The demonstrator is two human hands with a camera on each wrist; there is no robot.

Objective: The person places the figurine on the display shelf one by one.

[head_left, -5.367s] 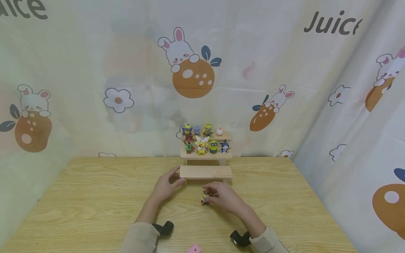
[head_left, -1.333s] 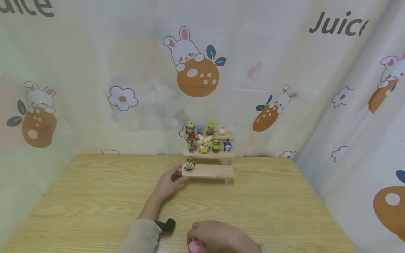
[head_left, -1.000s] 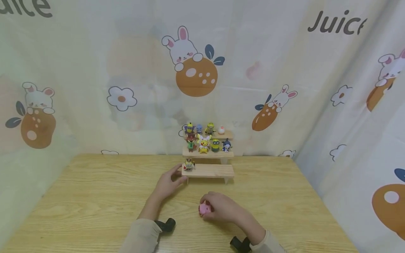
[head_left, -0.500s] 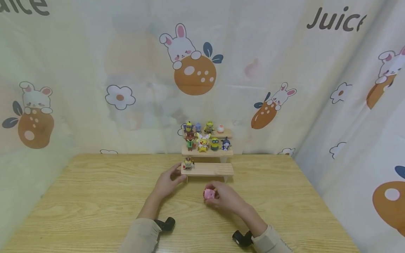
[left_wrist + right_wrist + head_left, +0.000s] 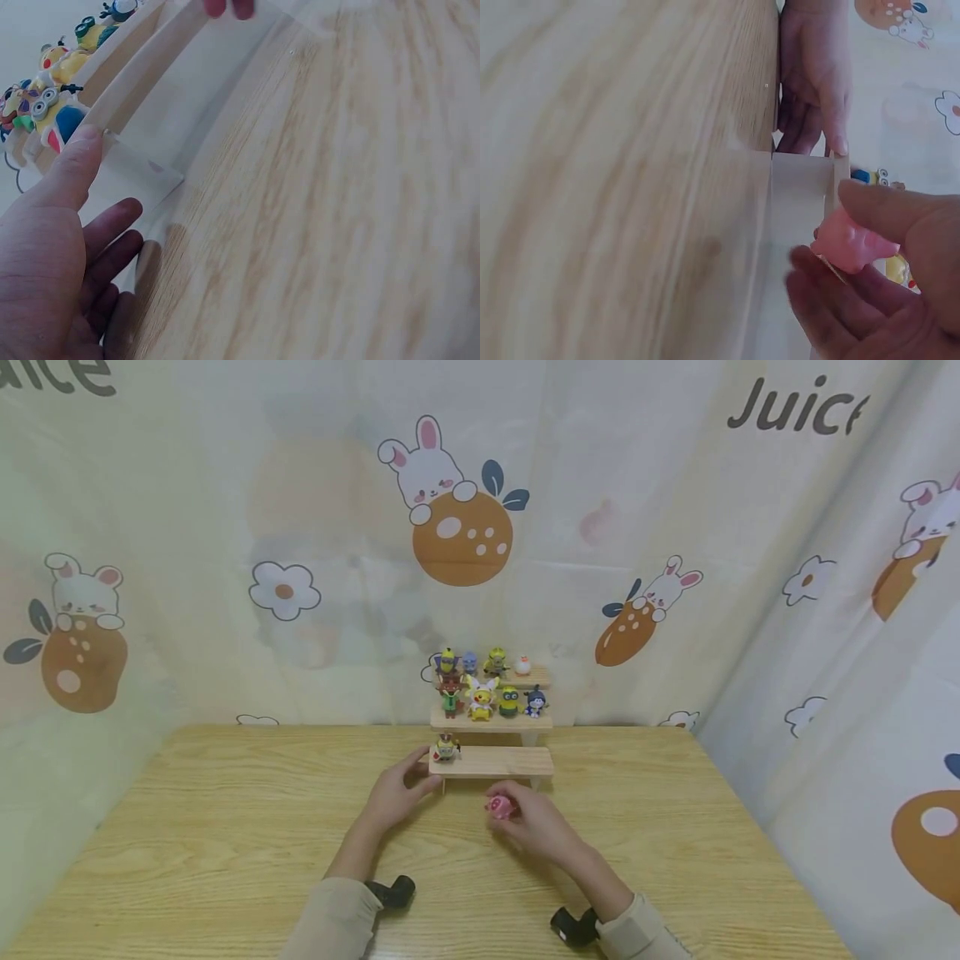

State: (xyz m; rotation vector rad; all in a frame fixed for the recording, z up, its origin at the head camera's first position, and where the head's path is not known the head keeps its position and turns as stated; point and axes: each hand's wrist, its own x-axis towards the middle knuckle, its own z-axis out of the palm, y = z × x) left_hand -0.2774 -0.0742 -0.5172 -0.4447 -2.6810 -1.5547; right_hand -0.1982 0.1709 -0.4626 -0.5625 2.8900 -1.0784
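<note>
At the left end of the lowest step of a wooden tiered display stand, my left hand holds the board, thumb on its front corner. In the left wrist view the thumb presses the board's edge while other fingers hang loosely curled below it. My right hand pinches a small pink figurine between thumb and fingers, just in front of that step; the right wrist view shows the pink figurine partly covered by the thumb. A crowned Minion figurine stands at the step's left end.
Several figurines line the middle step, among them a fox figurine and a yellow Pikachu figurine. More stand on the top step. Behind the wooden table hangs a printed curtain.
The Minion figurine went from my right hand onto the lowest step. My right hand then picked up the pink figurine near the front and carried it forward, turning it. My left hand stays put.
</note>
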